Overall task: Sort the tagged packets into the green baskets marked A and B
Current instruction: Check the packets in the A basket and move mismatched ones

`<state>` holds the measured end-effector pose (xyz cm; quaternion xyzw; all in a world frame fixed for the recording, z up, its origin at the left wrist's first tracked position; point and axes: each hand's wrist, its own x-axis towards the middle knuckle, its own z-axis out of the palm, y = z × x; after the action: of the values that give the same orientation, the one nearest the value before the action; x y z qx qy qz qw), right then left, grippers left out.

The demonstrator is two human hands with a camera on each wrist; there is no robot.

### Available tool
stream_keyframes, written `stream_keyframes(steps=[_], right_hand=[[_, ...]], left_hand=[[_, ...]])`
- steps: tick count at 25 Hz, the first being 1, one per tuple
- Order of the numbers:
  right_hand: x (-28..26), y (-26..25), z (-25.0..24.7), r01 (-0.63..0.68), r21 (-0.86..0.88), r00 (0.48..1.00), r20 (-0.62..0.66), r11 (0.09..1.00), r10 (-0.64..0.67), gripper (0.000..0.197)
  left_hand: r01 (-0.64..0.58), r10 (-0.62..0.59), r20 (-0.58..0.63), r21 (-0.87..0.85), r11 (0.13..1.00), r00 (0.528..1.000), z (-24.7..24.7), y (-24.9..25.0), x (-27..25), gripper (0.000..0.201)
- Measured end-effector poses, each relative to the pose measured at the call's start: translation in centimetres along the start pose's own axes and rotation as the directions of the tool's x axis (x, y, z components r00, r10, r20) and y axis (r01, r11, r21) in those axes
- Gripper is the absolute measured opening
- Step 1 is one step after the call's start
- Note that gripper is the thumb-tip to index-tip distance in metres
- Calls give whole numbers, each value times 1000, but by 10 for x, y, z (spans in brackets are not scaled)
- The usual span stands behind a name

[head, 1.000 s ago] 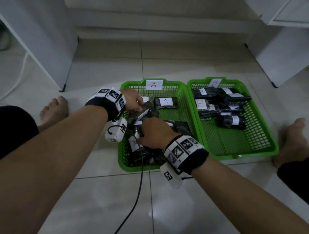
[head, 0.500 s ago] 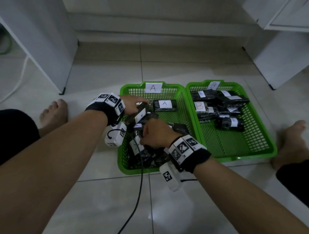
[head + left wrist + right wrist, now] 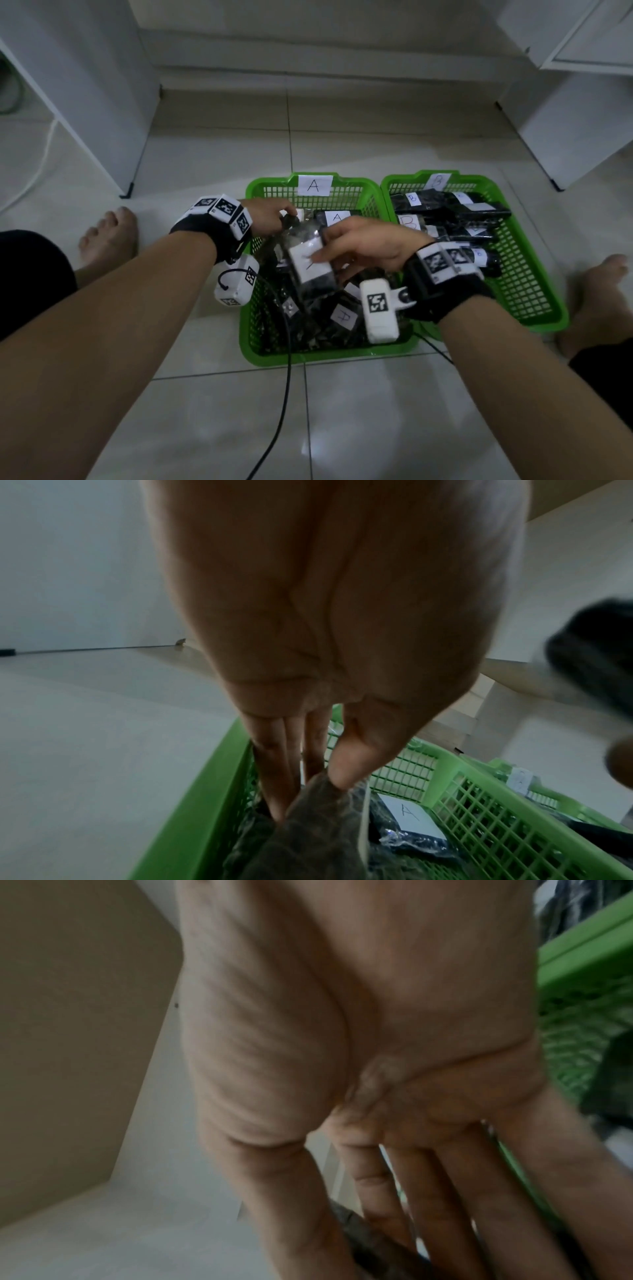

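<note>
Your left hand (image 3: 267, 216) pinches the top edge of a dark, crinkly packet (image 3: 308, 267) between thumb and fingers, holding it above basket A (image 3: 253, 329). Your right hand (image 3: 370, 245) reaches across with fingers straight and relaxed, fingertips against the packet's white tag (image 3: 306, 260), gripping nothing. The writing on that tag is partly covered by your fingers. Below lie more dark packets with white tags, one tag (image 3: 337, 217) reading A. Basket B (image 3: 534, 301) sits just beside on the right and holds packets tagged B. Both baskets rest on the tiled floor (image 3: 376, 428). A black cable (image 3: 281, 394) runs over basket A's front rim.
</note>
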<state>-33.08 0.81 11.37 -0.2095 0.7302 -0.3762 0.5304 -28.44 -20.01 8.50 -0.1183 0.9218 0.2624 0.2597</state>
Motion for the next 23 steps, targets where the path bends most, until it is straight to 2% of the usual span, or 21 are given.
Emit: stream_keyframes(steps=[2, 4, 5, 7, 9, 13, 15, 18, 19, 21, 23], right_hand=[[-7, 1, -26, -5, 84, 997, -72, 996, 11, 27], [-10, 6, -49, -12, 75, 977, -212, 997, 28, 26], [-6, 12, -59, -20, 53, 949, -313, 998, 35, 25], [4, 24, -74, -27, -32, 856, -516, 999, 6, 29], [14, 34, -79, -23, -72, 789, -614, 997, -26, 35], [20, 50, -87, -10, -22, 776, -630, 1000, -6, 42], [25, 56, -90, -3, -20, 775, -631, 1000, -10, 46], [29, 60, -93, 7, -9, 782, -624, 1000, -11, 40], [31, 61, -93, 17, -7, 788, -616, 1000, -18, 34], [31, 60, -93, 34, 11, 796, -605, 999, -20, 23], [31, 61, -93, 49, 58, 797, -604, 997, -4, 20]], left_hand=[[-15, 15, -47, -12, 1000, 999, 1, 4, -2, 26], [-56, 63, -120, 64, 996, 991, 4, 16, -2, 27], [-85, 100, -136, 111, 990, 986, 7, 23, -1, 32], [-145, 166, -114, 168, 975, 980, 15, 40, 4, 39], [-179, 189, -31, 196, 964, 982, 24, 55, 7, 42], [-229, 189, 197, 202, 952, 962, 44, 76, 14, 52], [-264, 231, 262, 98, 959, 937, 52, 75, 18, 43], [-259, 265, 248, -59, 964, 932, 59, 73, 21, 32], [-261, 265, 223, -46, 964, 938, 60, 73, 23, 35], [-258, 250, 187, 23, 966, 950, 61, 79, 22, 54], [-251, 220, 258, 93, 964, 941, 63, 85, 20, 59]])
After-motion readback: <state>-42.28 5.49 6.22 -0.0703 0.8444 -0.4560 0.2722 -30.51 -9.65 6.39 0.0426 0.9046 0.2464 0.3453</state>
